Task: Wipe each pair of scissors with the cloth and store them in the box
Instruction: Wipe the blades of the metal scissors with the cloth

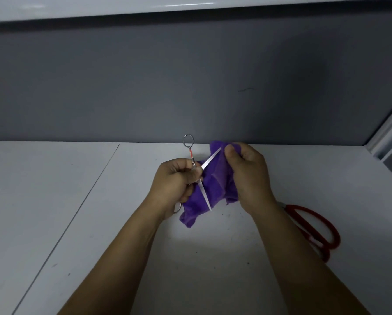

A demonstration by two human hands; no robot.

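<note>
Head view: both bare forearms reach in over a white tabletop (76,201), with a dull grey back wall (145,87) behind it. Left hand (174,180) is curled tight around a small pair of silver metal scissors with thin wire ring handles (205,194), gripping near the pivot. One ring handle stands up above the fist, and its shank bears a red band. The other ring shows just below the heel of the hand. Blades are spread wide: one points up and right, the other down and right across the cloth. Right hand (247,176) grips a crumpled purple terry cloth (217,178), thumb and curled fingers pinching its upper edge right at the tip of the upper blade. Cloth hangs between the two hands, lifted off the table. A larger pair of scissors with red loop handles (328,246) lies on the tabletop to the right, partly hidden behind the right forearm.
</note>
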